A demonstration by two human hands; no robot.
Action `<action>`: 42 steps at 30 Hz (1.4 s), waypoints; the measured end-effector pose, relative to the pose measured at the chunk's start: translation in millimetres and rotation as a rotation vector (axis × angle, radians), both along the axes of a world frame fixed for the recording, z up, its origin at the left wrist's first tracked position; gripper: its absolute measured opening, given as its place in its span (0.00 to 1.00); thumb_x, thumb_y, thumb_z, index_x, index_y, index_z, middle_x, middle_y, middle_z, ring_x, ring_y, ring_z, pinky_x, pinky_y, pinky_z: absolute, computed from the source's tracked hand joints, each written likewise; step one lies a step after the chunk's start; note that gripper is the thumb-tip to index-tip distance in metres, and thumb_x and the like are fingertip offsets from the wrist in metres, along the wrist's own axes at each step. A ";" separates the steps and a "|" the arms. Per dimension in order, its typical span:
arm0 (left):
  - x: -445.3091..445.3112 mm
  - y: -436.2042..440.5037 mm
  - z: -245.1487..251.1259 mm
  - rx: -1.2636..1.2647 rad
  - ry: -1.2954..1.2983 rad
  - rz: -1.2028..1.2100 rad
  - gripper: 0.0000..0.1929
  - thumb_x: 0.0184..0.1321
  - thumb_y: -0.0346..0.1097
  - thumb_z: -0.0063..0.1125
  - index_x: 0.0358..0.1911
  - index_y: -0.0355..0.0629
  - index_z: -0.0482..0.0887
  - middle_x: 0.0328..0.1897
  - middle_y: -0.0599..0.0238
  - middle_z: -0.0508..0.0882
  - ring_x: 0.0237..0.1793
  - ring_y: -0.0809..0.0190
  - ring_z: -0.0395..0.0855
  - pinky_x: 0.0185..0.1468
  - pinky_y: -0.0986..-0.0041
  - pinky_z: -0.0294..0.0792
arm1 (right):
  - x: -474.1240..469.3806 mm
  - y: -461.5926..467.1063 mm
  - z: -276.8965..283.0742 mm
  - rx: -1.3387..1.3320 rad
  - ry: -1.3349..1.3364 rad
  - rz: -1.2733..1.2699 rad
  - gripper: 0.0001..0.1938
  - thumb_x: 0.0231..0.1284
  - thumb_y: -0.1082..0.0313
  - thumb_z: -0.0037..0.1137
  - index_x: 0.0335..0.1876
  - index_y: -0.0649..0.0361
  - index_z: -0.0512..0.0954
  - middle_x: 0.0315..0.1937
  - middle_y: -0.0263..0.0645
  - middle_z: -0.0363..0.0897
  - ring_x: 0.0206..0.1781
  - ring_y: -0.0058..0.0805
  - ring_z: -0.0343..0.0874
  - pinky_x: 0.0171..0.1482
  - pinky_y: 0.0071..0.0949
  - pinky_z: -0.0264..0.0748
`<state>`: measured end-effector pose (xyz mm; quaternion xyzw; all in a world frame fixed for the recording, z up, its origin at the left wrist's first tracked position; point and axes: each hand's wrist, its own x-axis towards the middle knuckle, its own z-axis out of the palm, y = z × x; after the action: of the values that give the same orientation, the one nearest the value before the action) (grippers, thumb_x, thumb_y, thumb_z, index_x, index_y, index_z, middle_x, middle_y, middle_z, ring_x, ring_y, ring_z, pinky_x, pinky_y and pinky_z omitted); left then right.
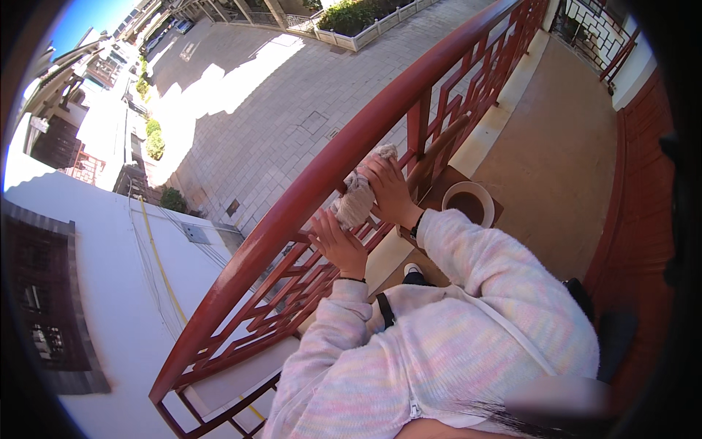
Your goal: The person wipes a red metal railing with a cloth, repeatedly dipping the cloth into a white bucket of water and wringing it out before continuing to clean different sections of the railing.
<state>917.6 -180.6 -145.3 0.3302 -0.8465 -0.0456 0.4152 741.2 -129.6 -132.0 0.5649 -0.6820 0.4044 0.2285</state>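
A bunched, greyish-beige cloth (354, 204) lies against the inner side of a red handrail (351, 148), stretched between my two hands. My right hand (390, 189) grips its upper part, fingers bent over the fabric. At the lower end, my left hand (341, 247) holds the cloth with its fingers extended close to the rail. Both thumbs are largely hidden. Below the rail runs a red lattice balustrade (296, 285), partly covered by my hands and sleeves.
Beside my right forearm, a pale-rimmed bucket (488, 200) with dark contents stands on a brown wooden seat (454, 176). A red panelled door (639, 181) borders the tan balcony floor (554, 137) on the right. Beyond the railing lies a paved courtyard (263, 120), lower down.
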 end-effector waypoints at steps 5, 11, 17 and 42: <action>-7.6 -1.3 -6.2 0.037 -0.096 0.038 0.29 0.65 0.35 0.47 0.71 0.35 0.69 0.75 0.49 0.72 0.78 0.39 0.63 0.80 0.43 0.43 | -30.7 -14.1 22.1 0.150 -0.040 0.264 0.31 0.41 0.55 0.68 0.57 0.52 0.76 0.53 0.43 0.79 0.61 0.46 0.77 0.70 0.55 0.64; -12.0 -10.6 11.5 0.081 -0.173 0.030 0.27 0.65 0.36 0.48 0.69 0.37 0.72 0.75 0.55 0.75 0.77 0.47 0.67 0.80 0.47 0.47 | -57.1 -48.0 64.6 0.662 -0.082 0.429 0.21 0.35 0.55 0.73 0.40 0.52 0.84 0.39 0.42 0.87 0.43 0.44 0.85 0.47 0.42 0.80; -10.6 -12.1 21.9 0.069 -0.132 -0.036 0.26 0.65 0.35 0.49 0.67 0.37 0.74 0.73 0.55 0.77 0.74 0.47 0.71 0.77 0.50 0.56 | -64.5 -53.1 72.7 0.519 -0.135 0.539 0.18 0.35 0.53 0.73 0.36 0.49 0.85 0.35 0.43 0.87 0.41 0.42 0.86 0.43 0.42 0.81; 159.7 -3.8 96.3 0.244 -0.219 -0.193 0.33 0.42 0.29 0.75 0.58 0.48 0.82 0.47 0.59 0.83 0.46 0.50 0.83 0.49 0.61 0.75 | 66.8 39.7 55.3 -0.269 0.272 0.259 0.20 0.55 0.69 0.63 0.55 0.46 0.75 0.50 0.32 0.77 0.55 0.37 0.78 0.59 0.39 0.67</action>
<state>1077.3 -184.4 -49.0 0.2984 -0.9026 -0.1512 0.2710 808.0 -89.9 -76.6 0.6615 -0.5068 0.4378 0.3375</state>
